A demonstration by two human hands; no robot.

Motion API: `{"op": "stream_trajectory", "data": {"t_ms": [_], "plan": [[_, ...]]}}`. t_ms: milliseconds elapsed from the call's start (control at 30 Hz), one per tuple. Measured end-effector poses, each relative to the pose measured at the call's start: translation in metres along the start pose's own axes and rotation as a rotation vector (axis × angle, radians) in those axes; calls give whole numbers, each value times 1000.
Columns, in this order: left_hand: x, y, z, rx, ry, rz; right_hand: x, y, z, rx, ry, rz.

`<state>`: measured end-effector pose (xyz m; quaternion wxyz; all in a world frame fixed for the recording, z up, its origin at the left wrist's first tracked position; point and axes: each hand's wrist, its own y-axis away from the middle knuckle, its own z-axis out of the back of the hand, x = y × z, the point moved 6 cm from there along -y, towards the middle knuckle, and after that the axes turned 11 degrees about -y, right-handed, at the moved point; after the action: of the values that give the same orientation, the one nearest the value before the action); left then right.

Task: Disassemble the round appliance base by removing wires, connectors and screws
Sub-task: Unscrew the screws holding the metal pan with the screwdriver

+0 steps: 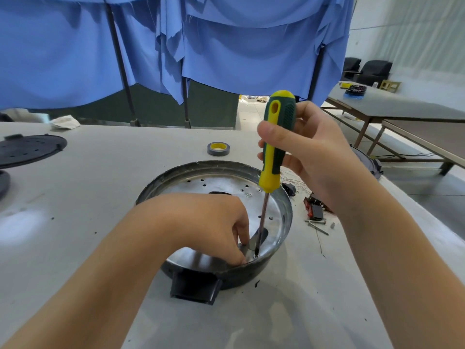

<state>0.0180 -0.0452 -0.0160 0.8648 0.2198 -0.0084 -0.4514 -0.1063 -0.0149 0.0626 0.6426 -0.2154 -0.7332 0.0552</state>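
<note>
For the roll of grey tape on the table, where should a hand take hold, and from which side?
The roll of tape lies flat beyond the round base, core hole up. Probably best from above, thumb and fingers pinching across its outer edge; the table around it looks bare.

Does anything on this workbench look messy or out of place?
Mostly no. Loose screws, thin wires and small dark parts lie scattered right of the round base, apparently removed parts, not damage.

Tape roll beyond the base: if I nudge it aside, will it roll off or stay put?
The tape roll lies flat on its side on the table, so it would probably slide, not roll. It looks small and hollow, so likely light. Tipped onto its edge, it might roll.
</note>
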Motion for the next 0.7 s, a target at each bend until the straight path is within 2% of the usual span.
{"op": "stream_trajectory", "data": {"t_ms": [167, 433, 700], "plan": [[-1, 0, 1, -3, 6, -1, 15, 9, -9, 61, 179, 160], [-1, 1, 1, -7, 6, -1, 29, 17, -12, -52, 480, 416], [-2, 0, 1, -20, 6, -1, 31, 17, -10, -122, 588, 441]]}}
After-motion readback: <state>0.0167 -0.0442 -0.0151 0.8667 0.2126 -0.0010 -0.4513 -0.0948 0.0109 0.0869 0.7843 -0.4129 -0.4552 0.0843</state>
